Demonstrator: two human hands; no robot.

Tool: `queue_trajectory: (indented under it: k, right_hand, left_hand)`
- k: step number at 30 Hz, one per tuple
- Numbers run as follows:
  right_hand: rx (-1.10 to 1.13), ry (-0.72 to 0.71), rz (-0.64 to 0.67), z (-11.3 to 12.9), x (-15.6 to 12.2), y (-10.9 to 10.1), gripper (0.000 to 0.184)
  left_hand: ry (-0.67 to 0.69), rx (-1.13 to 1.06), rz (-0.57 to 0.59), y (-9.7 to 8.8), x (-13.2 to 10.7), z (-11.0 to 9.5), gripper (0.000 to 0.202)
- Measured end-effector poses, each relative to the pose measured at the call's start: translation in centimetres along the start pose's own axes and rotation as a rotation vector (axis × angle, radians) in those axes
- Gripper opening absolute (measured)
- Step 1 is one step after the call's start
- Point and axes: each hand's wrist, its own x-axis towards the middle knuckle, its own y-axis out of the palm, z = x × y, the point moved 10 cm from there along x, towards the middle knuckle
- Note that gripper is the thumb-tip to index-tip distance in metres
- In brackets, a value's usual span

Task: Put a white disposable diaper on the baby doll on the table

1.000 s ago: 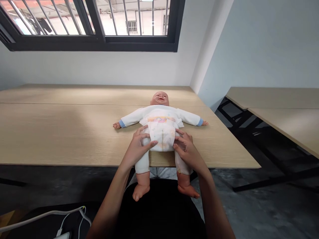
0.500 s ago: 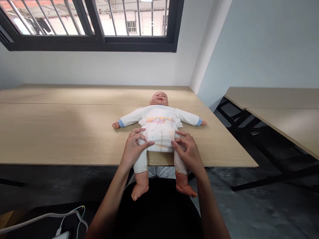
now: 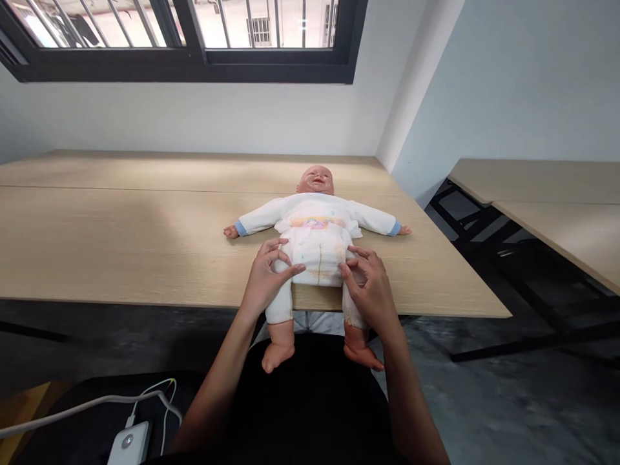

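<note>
A baby doll [image 3: 317, 223] in a white suit with blue cuffs lies on its back on the wooden table [image 3: 121, 239], arms spread, legs hanging over the near edge. A white diaper [image 3: 320, 261] covers its hips. My left hand [image 3: 266, 278] grips the diaper's left side at the doll's hip, thumb pressed on the front, fingers curled. On the other hip my right hand [image 3: 371, 287] pinches the diaper's right side with bent fingers.
A second wooden table [image 3: 547, 194] on a black frame stands to the right across a gap of grey floor. A white power bank [image 3: 128, 442] with cables lies at the lower left. A barred window runs along the wall behind.
Both hands have closed a little tighter on the diaper's sides. The camera has tipped down slightly, so the power bank shows more fully.
</note>
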Motion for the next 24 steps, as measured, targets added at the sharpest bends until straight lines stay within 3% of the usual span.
queue_trajectory:
  k: [20, 24]
  right_hand:
    - [0.080, 0.057, 0.006, 0.00, -0.28, 0.06, 0.021]
    - [0.153, 0.109, 0.042, -0.62, -0.41, 0.23, 0.023]
  left_hand:
    - [-0.007, 0.006, 0.023, 0.20, -0.49, -0.20, 0.028]
    - [-0.044, -0.050, 0.079, 0.25, -0.87, 0.05, 0.024]
